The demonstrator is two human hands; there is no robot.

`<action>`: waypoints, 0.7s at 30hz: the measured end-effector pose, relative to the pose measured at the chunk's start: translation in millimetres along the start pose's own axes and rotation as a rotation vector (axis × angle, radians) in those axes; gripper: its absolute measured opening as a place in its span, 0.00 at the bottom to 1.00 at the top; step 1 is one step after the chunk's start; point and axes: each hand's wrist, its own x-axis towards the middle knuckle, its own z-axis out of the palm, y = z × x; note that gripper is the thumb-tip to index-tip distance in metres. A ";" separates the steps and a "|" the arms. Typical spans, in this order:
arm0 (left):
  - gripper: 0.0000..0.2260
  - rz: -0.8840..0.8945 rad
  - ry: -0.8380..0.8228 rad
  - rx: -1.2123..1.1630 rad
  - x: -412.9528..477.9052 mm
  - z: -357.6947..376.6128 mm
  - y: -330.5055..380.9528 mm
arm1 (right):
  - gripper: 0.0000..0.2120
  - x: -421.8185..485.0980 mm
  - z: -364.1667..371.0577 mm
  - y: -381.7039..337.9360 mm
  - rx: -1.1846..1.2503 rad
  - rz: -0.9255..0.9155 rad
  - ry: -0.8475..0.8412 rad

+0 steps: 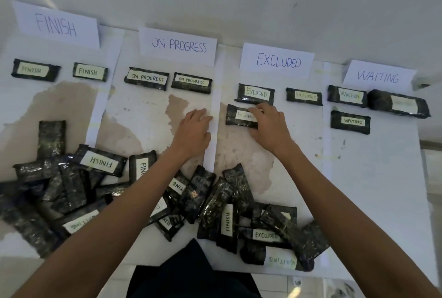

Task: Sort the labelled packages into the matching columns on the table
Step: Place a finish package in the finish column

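Four paper signs head the columns: FINISH [57, 25], ON PROGRESS [178, 45], EXCLUDED [277, 60] and WAITING [379, 75]. Dark wrapped packages with white labels lie under each sign. My right hand [269, 125] rests on an EXCLUDED package [235, 117] lying on the table in the EXCLUDED column, below two other EXCLUDED packages, fingers curled over its right end. My left hand [193, 130] lies flat and empty on the paper strip between the ON PROGRESS and EXCLUDED columns. A heap of unsorted packages [148, 202] covers the near edge.
The white table [373, 190] has brown stains in the middle columns. Paper strips [216, 106] divide the columns. A wall rises behind the signs. Dark clothing [191, 273] shows at the near edge, with tiled floor below right.
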 end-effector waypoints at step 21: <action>0.18 0.010 0.101 -0.147 -147.9 -8.6 -41.8 | 0.39 -93.8 30.6 -137.4 0.246 0.025 -0.417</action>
